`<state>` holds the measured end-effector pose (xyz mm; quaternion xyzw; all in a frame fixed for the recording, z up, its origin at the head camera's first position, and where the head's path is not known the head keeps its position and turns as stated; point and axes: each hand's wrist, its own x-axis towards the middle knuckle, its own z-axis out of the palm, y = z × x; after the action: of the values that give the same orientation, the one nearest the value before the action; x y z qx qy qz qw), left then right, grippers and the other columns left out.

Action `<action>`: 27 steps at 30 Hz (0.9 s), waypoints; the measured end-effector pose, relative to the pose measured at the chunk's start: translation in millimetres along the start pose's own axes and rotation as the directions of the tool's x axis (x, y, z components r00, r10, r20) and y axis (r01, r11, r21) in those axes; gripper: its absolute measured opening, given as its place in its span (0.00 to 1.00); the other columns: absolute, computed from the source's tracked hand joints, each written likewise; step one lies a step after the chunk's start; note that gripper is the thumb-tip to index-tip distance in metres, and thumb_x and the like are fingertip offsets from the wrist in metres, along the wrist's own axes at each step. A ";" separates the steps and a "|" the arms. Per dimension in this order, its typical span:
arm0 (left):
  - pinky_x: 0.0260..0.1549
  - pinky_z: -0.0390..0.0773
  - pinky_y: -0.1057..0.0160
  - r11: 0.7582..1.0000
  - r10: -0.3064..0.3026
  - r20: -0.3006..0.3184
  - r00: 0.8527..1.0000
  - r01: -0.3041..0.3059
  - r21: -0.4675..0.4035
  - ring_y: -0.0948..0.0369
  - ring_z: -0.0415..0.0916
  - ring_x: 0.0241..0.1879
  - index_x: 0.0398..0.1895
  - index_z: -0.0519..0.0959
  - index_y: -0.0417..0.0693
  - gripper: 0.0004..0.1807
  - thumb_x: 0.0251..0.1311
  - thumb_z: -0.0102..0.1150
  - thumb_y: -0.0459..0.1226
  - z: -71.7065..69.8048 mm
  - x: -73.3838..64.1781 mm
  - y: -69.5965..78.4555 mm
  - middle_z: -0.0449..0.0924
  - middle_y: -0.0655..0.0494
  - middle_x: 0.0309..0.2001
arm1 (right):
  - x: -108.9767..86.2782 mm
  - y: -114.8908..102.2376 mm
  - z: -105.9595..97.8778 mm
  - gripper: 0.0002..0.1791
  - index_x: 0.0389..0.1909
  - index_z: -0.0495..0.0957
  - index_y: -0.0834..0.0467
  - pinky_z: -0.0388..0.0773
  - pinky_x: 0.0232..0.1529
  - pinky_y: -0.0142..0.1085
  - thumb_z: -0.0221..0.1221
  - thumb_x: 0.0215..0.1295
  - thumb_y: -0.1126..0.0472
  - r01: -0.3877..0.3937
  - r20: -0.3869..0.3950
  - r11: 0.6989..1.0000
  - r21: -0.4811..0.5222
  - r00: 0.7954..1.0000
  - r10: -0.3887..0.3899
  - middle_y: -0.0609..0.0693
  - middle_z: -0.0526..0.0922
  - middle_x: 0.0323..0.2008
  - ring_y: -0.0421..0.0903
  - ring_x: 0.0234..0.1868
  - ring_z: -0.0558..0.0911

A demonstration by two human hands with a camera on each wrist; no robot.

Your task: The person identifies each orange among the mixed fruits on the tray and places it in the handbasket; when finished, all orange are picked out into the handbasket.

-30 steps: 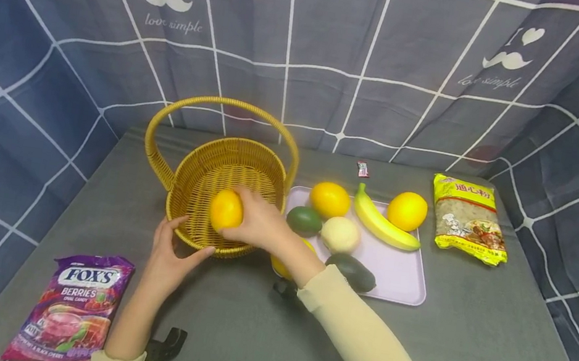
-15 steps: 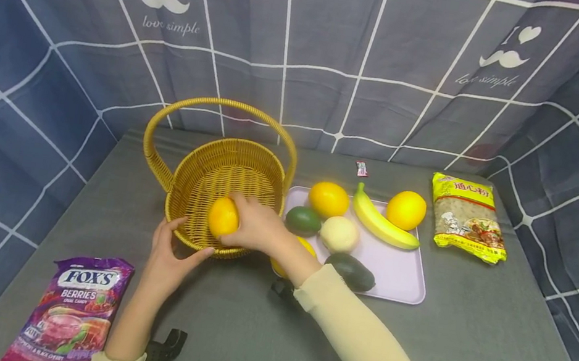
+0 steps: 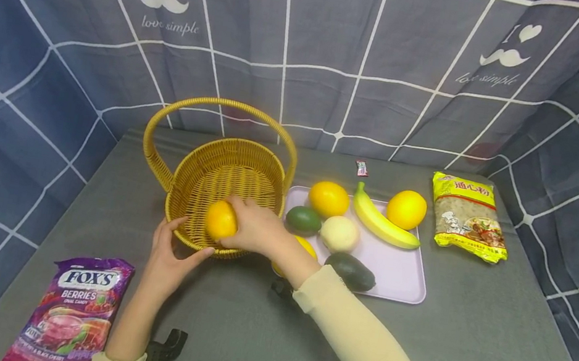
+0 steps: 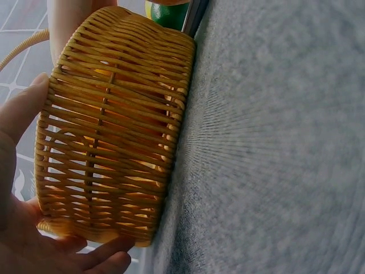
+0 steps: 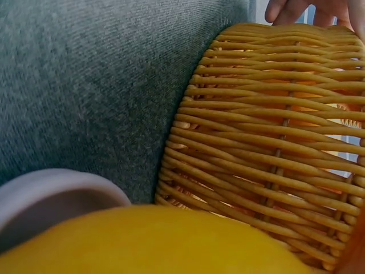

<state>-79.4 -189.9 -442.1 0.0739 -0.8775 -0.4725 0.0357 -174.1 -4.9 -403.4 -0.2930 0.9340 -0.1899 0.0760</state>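
Note:
A yellow-brown wicker basket (image 3: 239, 154) with a tall hoop handle stands left of the middle in the head view. My right hand (image 3: 257, 225) reaches over its right rim and grips an orange (image 3: 221, 220) inside the basket, low near the front wall. My left hand (image 3: 168, 259) holds the basket's near-left side, thumb and fingertips at the rim. The left wrist view shows the left hand's fingers (image 4: 108, 257) spread round the woven wall. The right palm is hidden behind the fruit and forearm.
Right of the basket a pale lilac tray (image 3: 398, 278) bears a banana (image 3: 381, 222), avocados (image 3: 350, 271), a pale round fruit (image 3: 340, 234) and several yellow-orange fruits (image 3: 329, 199). A purple candy bag (image 3: 70, 310) lies front left, a yellow food packet (image 3: 469, 217) right, a small wrapped sweet (image 3: 362, 168) behind.
The right hand and the orange have shifted slightly down and toward the basket's near side. The left hand keeps its place on the basket.

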 end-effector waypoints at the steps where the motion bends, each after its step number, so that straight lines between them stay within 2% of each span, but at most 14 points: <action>1: 0.65 0.58 0.43 1.000 0.003 -0.001 1.000 -0.003 -0.001 0.41 0.46 0.71 0.70 0.56 0.47 0.46 0.53 0.70 0.50 0.1 0.0 -0.2 0.36 0.41 0.75 | -0.2 -0.1 0.0 0.48 0.68 0.62 0.49 0.78 0.39 0.42 0.66 0.48 0.36 0.003 -0.002 1.000 0.004 1.000 -0.003 0.53 0.76 0.52 0.47 0.41 0.79; 8: 0.65 0.58 0.43 1.000 0.005 0.007 1.000 -0.005 -0.001 0.41 0.46 0.71 0.70 0.56 0.47 0.46 0.54 0.69 0.51 0.2 0.9 -0.7 0.35 0.42 0.75 | -1.7 0.2 -0.6 0.44 0.68 0.64 0.51 0.78 0.45 0.43 0.65 0.52 0.37 0.012 -0.010 1.000 0.013 1.000 -0.012 0.52 0.75 0.55 0.48 0.47 0.79; 14: 0.65 0.57 0.43 1.000 -0.015 0.011 1.000 0.016 -0.006 0.40 0.46 0.71 0.71 0.55 0.46 0.46 0.54 0.69 0.50 -1.6 -0.6 0.7 0.33 0.40 0.75 | -5.1 0.7 -5.8 0.41 0.68 0.64 0.53 0.76 0.52 0.44 0.64 0.56 0.41 0.025 -0.050 0.994 0.106 0.999 -0.020 0.52 0.73 0.61 0.48 0.54 0.77; 20: 0.65 0.57 0.43 1.000 -0.010 0.010 1.000 0.010 0.006 0.40 0.46 0.71 0.71 0.55 0.46 0.47 0.54 0.69 0.52 -1.7 -0.4 0.7 0.33 0.40 0.75 | -13.1 5.2 -16.9 0.43 0.72 0.60 0.49 0.71 0.60 0.48 0.64 0.57 0.41 0.035 -0.112 0.987 0.155 0.994 -0.018 0.51 0.67 0.67 0.50 0.64 0.70; 27: 0.66 0.57 0.43 1.000 -0.010 0.014 1.000 0.010 0.001 0.40 0.45 0.71 0.71 0.55 0.47 0.47 0.54 0.69 0.51 -1.1 -1.1 1.4 0.32 0.41 0.75 | -20.9 11.1 -30.1 0.47 0.74 0.56 0.47 0.66 0.63 0.48 0.64 0.57 0.40 0.052 -0.172 0.987 0.154 0.985 -0.025 0.51 0.65 0.69 0.50 0.67 0.66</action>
<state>-78.3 -189.9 -440.3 0.0747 -0.8777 -0.4726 0.0271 -170.4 24.9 -379.7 -0.2868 0.9132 -0.2891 0.0154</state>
